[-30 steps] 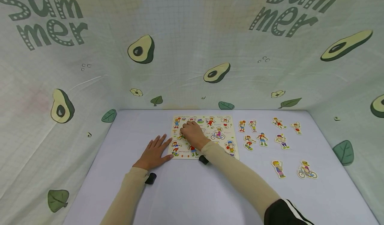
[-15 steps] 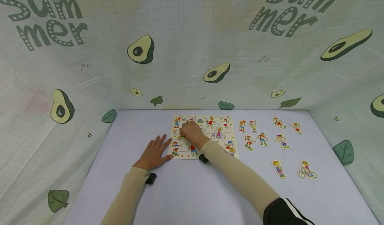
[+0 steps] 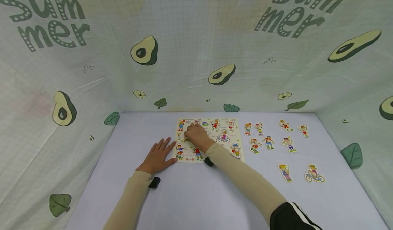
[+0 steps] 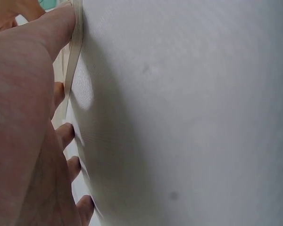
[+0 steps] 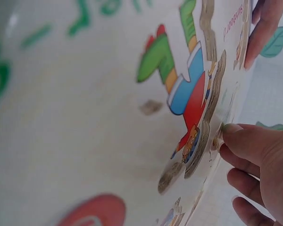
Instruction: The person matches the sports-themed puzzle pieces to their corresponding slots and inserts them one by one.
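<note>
A cream puzzle board [image 3: 234, 140] printed with sporty cartoon children lies flat near the back of the table. My right hand [image 3: 199, 138] is over its left half, hiding part of the pictures. In the right wrist view the thumb [image 5: 245, 137] and forefinger pinch a small puzzle piece [image 5: 218, 142] right at the board's surface; most of that piece is hidden. My left hand [image 3: 157, 156] lies flat with spread fingers at the board's left edge. Seen from the left wrist, its thumb [image 4: 61, 23] presses along the board's rim.
Several loose cut-out puzzle pieces lie right of the board, among them a skateboarder [image 3: 254, 146], a cyclist [image 3: 314, 174] and a golfer-like figure [image 3: 285, 173]. A printed cloth wall [image 3: 184, 90] rises behind the white table [image 3: 184, 196].
Almost nothing differs. The right hand stays at the same spot on the board with only tiny shifts, and the left hand keeps its place.
</note>
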A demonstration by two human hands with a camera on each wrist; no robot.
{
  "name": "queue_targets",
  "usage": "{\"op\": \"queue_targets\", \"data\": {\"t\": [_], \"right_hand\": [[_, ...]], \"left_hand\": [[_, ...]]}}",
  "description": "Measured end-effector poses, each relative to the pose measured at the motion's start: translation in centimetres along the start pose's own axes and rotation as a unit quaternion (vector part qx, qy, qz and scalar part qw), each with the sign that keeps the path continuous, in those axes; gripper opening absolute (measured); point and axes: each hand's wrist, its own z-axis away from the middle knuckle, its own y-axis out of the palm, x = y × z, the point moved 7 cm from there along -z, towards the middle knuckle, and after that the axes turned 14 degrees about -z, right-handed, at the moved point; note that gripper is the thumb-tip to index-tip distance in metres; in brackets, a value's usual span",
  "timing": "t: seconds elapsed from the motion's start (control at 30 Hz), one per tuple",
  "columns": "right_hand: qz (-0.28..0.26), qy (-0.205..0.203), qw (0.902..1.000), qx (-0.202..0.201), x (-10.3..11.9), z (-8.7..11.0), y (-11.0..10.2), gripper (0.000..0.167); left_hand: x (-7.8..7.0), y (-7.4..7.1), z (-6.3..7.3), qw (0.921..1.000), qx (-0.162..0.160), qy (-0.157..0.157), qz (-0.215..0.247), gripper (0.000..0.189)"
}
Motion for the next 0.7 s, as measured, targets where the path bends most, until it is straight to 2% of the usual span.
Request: {"op": "queue_targets", "data": {"t": [0.23, 0.37, 0.7], "right_hand": [[-0.006, 0.007, 0.9999, -0.014, -0.4, 0.8, -0.3, 0.013], [-0.009, 0.018, 0.9996, -0.019, -0.7, 1.5, -1.2, 0.014], [-0.031, 0.045, 0.9948, -0.086, -2.7, 4.5, -4.3, 0.017]], "left_hand": [[0.0, 0.2, -0.2, 1.0000, -0.008, 0.004, -0.002, 0.080], [0.0, 0.3, -0.2, 0.9999, -0.012, 0.008, -0.002, 0.081], [-0.1, -0.2, 0.1, 0.9998, 0.004, 0.008, 0.018, 0.079]]}}
